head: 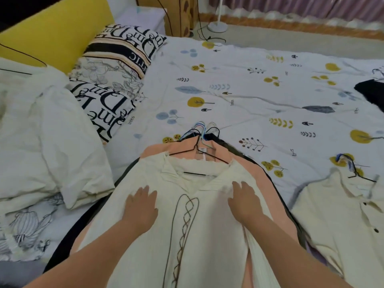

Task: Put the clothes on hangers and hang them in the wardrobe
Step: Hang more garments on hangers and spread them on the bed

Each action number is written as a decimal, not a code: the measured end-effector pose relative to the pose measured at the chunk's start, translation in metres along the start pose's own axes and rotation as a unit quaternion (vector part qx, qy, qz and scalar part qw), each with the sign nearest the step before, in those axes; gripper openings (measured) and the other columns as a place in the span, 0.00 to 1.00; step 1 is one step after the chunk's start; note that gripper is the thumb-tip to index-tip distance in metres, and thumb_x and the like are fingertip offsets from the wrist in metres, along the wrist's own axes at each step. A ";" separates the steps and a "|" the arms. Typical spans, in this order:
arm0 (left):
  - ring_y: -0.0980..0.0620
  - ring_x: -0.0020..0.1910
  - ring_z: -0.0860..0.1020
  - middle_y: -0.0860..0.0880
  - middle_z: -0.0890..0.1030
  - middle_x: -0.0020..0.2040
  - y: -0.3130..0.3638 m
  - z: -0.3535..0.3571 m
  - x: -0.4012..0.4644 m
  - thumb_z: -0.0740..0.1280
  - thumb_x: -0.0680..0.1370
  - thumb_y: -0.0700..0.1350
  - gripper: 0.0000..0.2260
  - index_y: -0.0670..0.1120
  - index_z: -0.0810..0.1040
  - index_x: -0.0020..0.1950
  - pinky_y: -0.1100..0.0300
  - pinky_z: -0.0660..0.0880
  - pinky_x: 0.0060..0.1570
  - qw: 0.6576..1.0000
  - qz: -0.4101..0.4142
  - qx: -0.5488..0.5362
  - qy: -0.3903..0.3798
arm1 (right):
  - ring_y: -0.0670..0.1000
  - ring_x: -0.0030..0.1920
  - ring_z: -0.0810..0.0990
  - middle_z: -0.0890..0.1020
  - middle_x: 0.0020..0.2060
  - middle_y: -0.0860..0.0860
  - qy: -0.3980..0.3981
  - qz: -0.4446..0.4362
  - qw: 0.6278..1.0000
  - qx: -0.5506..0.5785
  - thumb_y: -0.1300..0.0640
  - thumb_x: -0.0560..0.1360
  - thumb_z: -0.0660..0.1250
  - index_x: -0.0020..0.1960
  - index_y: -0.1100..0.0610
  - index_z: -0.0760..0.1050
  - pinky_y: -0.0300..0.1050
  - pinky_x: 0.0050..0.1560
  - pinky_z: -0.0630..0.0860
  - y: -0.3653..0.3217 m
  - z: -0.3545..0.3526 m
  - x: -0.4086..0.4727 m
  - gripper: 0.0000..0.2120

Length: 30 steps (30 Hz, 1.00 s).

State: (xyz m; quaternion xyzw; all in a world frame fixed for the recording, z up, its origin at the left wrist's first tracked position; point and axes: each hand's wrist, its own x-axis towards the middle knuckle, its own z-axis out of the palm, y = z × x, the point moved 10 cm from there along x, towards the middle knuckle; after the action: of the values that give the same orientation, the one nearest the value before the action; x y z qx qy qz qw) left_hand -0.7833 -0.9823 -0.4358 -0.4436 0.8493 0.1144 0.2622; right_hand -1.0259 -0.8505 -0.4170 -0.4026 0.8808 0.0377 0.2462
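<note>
A cream garment [207, 235] marked down its front with a brown laced line is seen over a peach garment [187, 146] on black hangers [209, 155]. The bed sheet [259, 84] is printed white with yellow trees, blue leaves and small dark mushrooms. The pillows [116, 65] are lettered in black on white with tan stripes, against a yellow headboard [52, 32].

Cream garment [145, 242]: matt crinkled cloth, brown stitched lacing. On its collar, hanger [197, 174]: thin dark wire, smooth. Beneath it, peach garment [245, 163]: smooth matt cloth. Beyond it, bedsheet [249, 84]: matt printed cotton-like cloth, lightly creased.
</note>
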 end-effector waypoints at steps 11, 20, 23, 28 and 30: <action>0.42 0.74 0.34 0.47 0.34 0.76 -0.009 0.055 0.049 0.46 0.80 0.61 0.31 0.50 0.34 0.75 0.45 0.37 0.72 0.997 0.019 0.065 -0.023 | 0.57 0.64 0.67 0.71 0.63 0.56 0.063 0.111 0.991 -0.028 0.47 0.72 0.69 0.66 0.57 0.64 0.54 0.62 0.66 0.017 -0.007 0.101 0.28; 0.46 0.75 0.53 0.48 0.60 0.74 -0.013 0.007 0.033 0.54 0.80 0.48 0.21 0.47 0.59 0.73 0.46 0.51 0.72 0.999 -0.013 -0.043 0.012 | 0.55 0.40 0.74 0.77 0.36 0.49 0.110 0.013 0.993 0.031 0.60 0.73 0.61 0.30 0.49 0.57 0.44 0.38 0.62 -0.006 -0.046 0.021 0.18; 0.38 0.56 0.75 0.41 0.76 0.54 -0.029 -0.063 0.012 0.67 0.69 0.35 0.15 0.40 0.75 0.56 0.42 0.69 0.56 0.963 -0.024 -0.158 0.219 | 0.53 0.40 0.71 0.69 0.30 0.45 0.125 -0.007 0.990 0.071 0.61 0.74 0.60 0.30 0.46 0.54 0.42 0.39 0.60 -0.012 -0.073 -0.016 0.21; 0.35 0.61 0.73 0.36 0.76 0.59 -0.053 -0.155 -0.013 0.72 0.67 0.35 0.20 0.37 0.76 0.59 0.41 0.69 0.58 0.940 -0.032 -0.156 0.300 | 0.52 0.38 0.69 0.64 0.27 0.46 0.141 -0.004 0.987 0.073 0.59 0.73 0.60 0.30 0.50 0.57 0.42 0.29 0.58 -0.010 -0.122 -0.057 0.17; 0.42 0.59 0.74 0.43 0.79 0.54 -0.040 -0.179 -0.024 0.65 0.75 0.42 0.07 0.43 0.78 0.52 0.46 0.65 0.62 0.965 0.021 -0.089 0.247 | 0.51 0.38 0.69 0.64 0.28 0.45 0.156 -0.006 0.984 0.085 0.59 0.73 0.60 0.30 0.51 0.58 0.43 0.32 0.59 -0.007 -0.148 -0.077 0.16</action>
State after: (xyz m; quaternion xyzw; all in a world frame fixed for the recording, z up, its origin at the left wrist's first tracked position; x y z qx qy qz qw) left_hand -0.8010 -1.0654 -0.2718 -0.4620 0.8831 0.0821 0.0016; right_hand -1.0378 -0.8413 -0.2512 -0.3860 0.9061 -0.1021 0.1395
